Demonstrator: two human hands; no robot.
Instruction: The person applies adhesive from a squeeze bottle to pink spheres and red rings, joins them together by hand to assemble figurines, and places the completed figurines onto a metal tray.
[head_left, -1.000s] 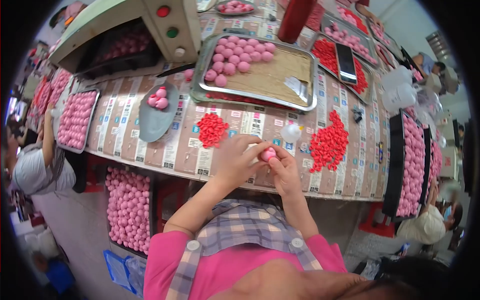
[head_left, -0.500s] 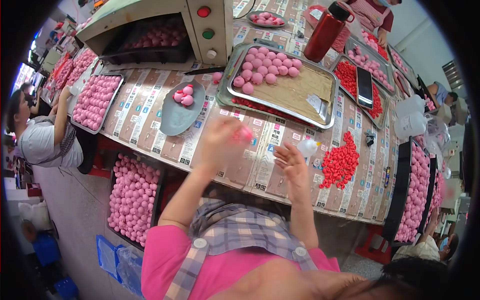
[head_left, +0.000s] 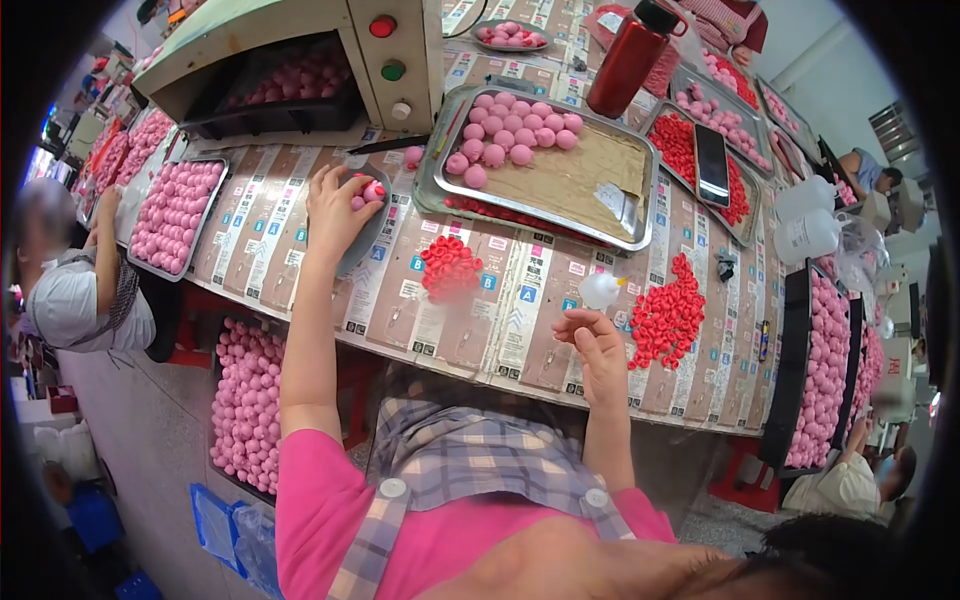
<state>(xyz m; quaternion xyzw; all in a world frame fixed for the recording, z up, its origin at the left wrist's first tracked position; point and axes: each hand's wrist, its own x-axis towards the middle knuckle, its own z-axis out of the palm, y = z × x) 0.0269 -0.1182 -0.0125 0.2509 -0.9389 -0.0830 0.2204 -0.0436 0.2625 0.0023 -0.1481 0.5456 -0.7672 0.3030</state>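
My left hand [head_left: 338,215] is over the grey oval plate [head_left: 378,240], its thumb and fingers around a pink ball [head_left: 373,190] with a red piece on it. Other balls there are partly hidden by the hand. My right hand [head_left: 597,355] hovers near the table's front edge, fingers loosely bent and apart, with nothing visible in it. Just beyond it lies a white squeeze bottle [head_left: 600,290] with a yellow tip. Small red ring-like pieces form one pile [head_left: 668,315] to its right and another pile [head_left: 450,268] between my hands.
A metal tray [head_left: 640,235] with pink balls stands ahead, beside a red flask [head_left: 632,60]. An oven-like machine [head_left: 370,75] is at the back left. A phone [head_left: 712,165] lies on a tray of red pieces. A co-worker [head_left: 85,290] sits at left.
My left hand has moved left from above the middle red pile to the grey plate, uncovering that pile. My right hand has lowered slightly. The whole view has shifted a little.
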